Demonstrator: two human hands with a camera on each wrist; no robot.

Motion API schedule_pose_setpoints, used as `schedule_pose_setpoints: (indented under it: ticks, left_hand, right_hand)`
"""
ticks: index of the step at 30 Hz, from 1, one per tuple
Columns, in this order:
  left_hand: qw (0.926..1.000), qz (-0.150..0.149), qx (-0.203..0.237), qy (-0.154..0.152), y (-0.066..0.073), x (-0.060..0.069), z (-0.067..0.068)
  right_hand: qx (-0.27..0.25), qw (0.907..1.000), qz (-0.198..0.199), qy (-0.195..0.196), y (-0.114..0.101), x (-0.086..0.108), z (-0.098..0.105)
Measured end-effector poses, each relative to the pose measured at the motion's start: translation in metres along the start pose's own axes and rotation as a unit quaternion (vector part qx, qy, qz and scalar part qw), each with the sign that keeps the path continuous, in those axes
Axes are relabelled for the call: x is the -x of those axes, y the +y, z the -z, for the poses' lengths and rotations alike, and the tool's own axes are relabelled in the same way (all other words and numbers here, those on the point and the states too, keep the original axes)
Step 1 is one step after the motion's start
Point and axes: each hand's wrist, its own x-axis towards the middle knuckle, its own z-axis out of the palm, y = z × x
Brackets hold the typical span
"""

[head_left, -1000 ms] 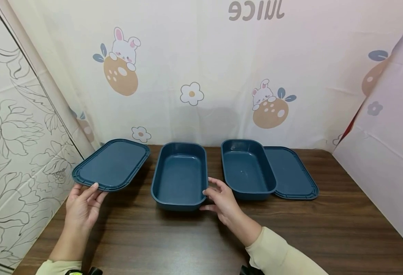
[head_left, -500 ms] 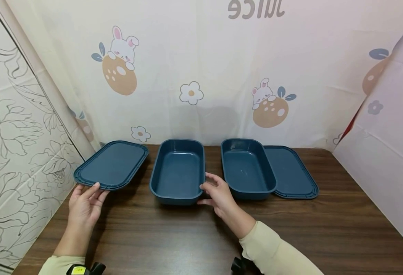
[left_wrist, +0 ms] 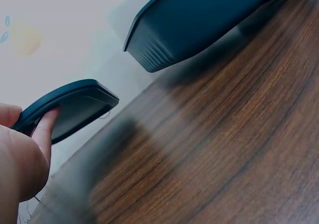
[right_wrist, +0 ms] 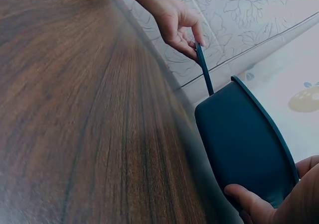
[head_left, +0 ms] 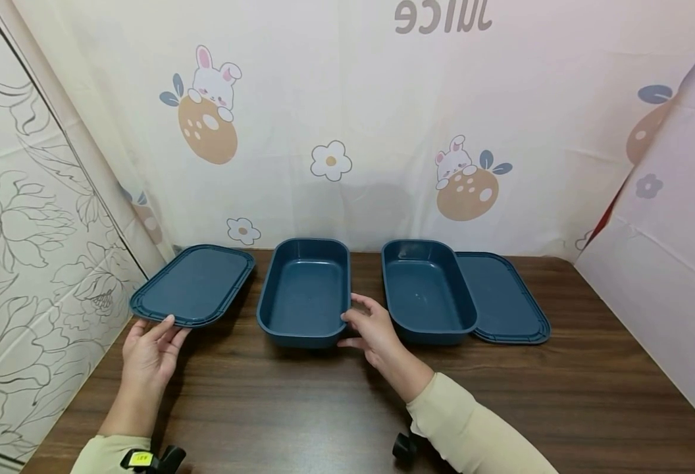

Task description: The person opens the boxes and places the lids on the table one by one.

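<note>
My left hand (head_left: 149, 359) pinches a dark blue rectangular lid (head_left: 196, 283) by its near edge, thumb on top and fingers beneath. In the left wrist view the lid (left_wrist: 84, 104) is held above the table, its shadow below. My right hand (head_left: 377, 336) grips the near right side of a deep dark blue food container (head_left: 306, 296), which has no lid on it. In the right wrist view a thumb lies against the wall of this container (right_wrist: 239, 139); whether its base touches the table I cannot tell.
Farther right stands a second uncovered blue container (head_left: 427, 293), overlapping another blue lid (head_left: 504, 299) on the brown wooden table (head_left: 300, 421). A printed curtain (head_left: 383, 85) hangs behind the table, and a flower-patterned panel (head_left: 22, 263) rises at the left.
My right hand has shifted the middle container back and slightly left. The lid in my left hand has moved a little to the right and down. The right-hand container and its lid stay put.
</note>
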Motion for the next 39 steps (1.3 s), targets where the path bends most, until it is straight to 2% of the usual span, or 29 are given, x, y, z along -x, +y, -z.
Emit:
schedule_pose_setpoints:
  ticks: [20,31,39]
  left_hand:
    - [0.9981,0.004,-0.002,0.061,0.002,-0.009,0.004]
    - [0.9975,0.006,-0.013,0.069,0.0,-0.01,0.007]
    - [0.995,0.005,-0.025,0.096,0.0,-0.016,0.004]
  right_hand:
    - [0.009,0.9999,-0.002,-0.004,0.001,-0.015,-0.008]
    - [0.005,0.9997,0.019,-0.017,0.005,-0.028,-0.012]
    - [0.006,0.9997,0.015,-0.019,0.0,-0.035,-0.017]
